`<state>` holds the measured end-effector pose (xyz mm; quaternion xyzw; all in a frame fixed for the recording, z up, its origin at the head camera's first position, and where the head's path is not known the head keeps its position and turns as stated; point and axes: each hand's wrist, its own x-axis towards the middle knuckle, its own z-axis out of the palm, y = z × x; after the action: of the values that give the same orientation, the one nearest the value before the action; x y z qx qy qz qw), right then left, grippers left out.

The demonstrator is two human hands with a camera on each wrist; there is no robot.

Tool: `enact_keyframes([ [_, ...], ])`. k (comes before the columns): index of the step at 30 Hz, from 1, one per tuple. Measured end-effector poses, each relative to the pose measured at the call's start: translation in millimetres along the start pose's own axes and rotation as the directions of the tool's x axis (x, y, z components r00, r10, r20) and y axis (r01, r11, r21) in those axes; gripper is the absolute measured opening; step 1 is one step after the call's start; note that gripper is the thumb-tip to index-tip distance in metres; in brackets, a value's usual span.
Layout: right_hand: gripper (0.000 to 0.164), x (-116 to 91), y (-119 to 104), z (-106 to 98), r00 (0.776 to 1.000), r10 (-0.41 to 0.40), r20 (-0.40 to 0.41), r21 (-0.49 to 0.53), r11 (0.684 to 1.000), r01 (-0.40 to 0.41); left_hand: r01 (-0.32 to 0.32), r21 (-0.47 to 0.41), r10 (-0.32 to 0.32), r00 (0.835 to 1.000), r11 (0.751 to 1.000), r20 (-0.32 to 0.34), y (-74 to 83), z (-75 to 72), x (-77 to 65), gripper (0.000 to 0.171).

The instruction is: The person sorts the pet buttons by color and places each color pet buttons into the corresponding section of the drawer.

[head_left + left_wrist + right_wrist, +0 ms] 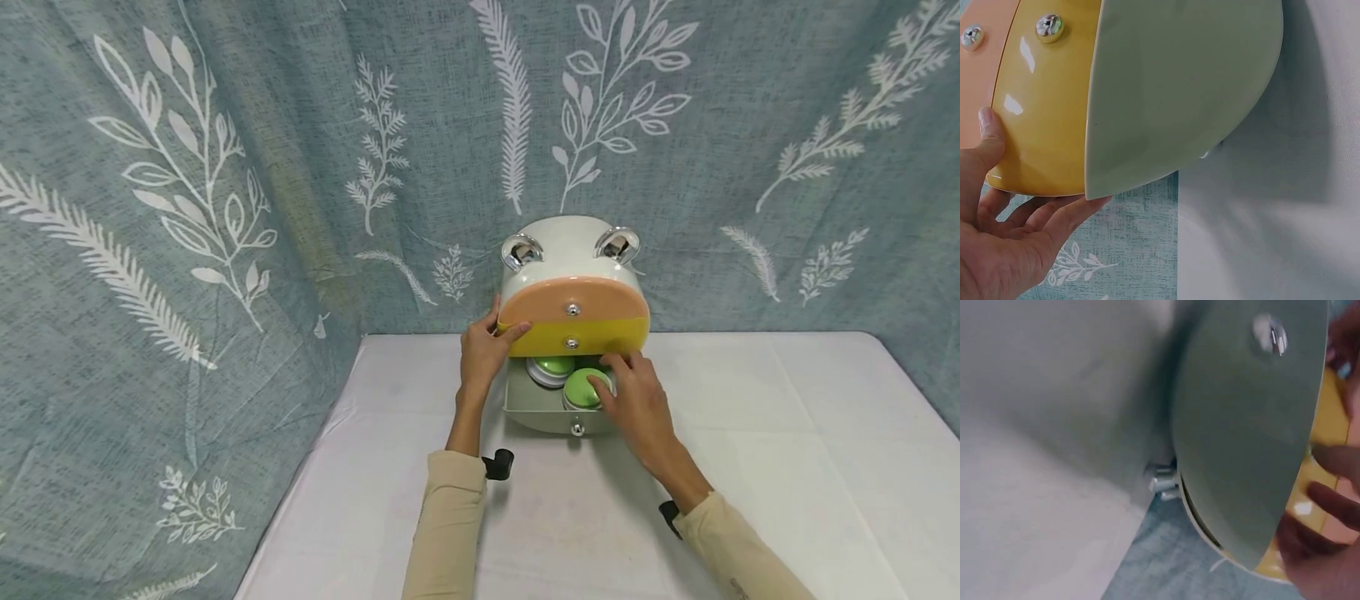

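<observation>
A frog-faced cabinet (576,242) has an orange top drawer (536,300), a yellow middle drawer (551,340) and a pulled-out grey-green bottom drawer (536,418). Two green-lidded containers lie in that drawer: a rear one (553,367), partly under the yellow front, and a nearer one (581,390). My left hand (482,354) holds the cabinet's left side, its thumb on the yellow front. Above the drawer's right part, my right hand (637,400) has its thumb at the nearer lid and its fingers (1335,503) spread beside the yellow front. Contact with the container is unclear.
A white cloth (795,450) covers the table. Behind the cabinet hangs a blue-green curtain (435,167) with white leaf prints, which also runs along the left side. A shiny foot (1163,481) shows under the cabinet in the right wrist view.
</observation>
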<state>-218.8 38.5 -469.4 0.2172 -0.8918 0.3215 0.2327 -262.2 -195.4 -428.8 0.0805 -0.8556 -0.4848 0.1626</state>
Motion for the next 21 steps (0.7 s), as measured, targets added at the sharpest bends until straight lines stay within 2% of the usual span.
enact_keyframes([
  [2,0.021,-13.7,-7.2,0.5,0.990,-0.089,-0.108,-0.063,0.995,0.083,-0.001,0.008,0.001,1.000,1.000,-0.001,0.5,-1.3,-0.1,0.080],
  [4,0.015,-26.5,-15.6,2.1,0.981,-0.155,-0.118,-0.108,0.984,0.142,0.002,0.011,-0.002,1.000,1.000,-0.001,1.2,-2.8,0.4,0.080],
  [6,0.017,-36.1,-22.0,6.0,0.981,-0.188,-0.051,-0.137,0.974,0.180,0.007,0.007,-0.007,1.000,1.000,-0.003,1.5,-4.0,1.2,0.079],
  [8,0.023,-41.8,-27.2,11.6,0.983,-0.180,0.042,-0.135,0.974,0.184,0.005,0.003,-0.005,1.000,1.000,-0.009,1.0,-4.8,1.9,0.079],
  [10,0.025,-43.8,-29.4,18.4,0.981,-0.167,0.101,-0.126,0.976,0.179,0.006,0.002,-0.006,1.000,1.000,-0.009,-0.5,-5.0,1.9,0.079],
  [12,0.026,-42.9,-29.0,25.4,0.981,-0.161,0.109,-0.117,0.978,0.174,0.006,0.004,-0.005,1.000,1.000,-0.005,-1.7,-5.2,0.9,0.078],
  [15,0.025,-35.9,-24.8,35.1,0.984,-0.161,0.070,-0.104,0.980,0.168,0.011,0.010,-0.011,1.000,1.000,-0.002,-2.6,-5.7,-0.4,0.078],
  [21,0.014,-0.4,-9.2,55.2,0.991,-0.118,0.056,-0.123,0.985,0.124,0.000,0.003,0.000,1.000,1.000,-0.024,-1.2,-5.6,-1.2,0.076],
])
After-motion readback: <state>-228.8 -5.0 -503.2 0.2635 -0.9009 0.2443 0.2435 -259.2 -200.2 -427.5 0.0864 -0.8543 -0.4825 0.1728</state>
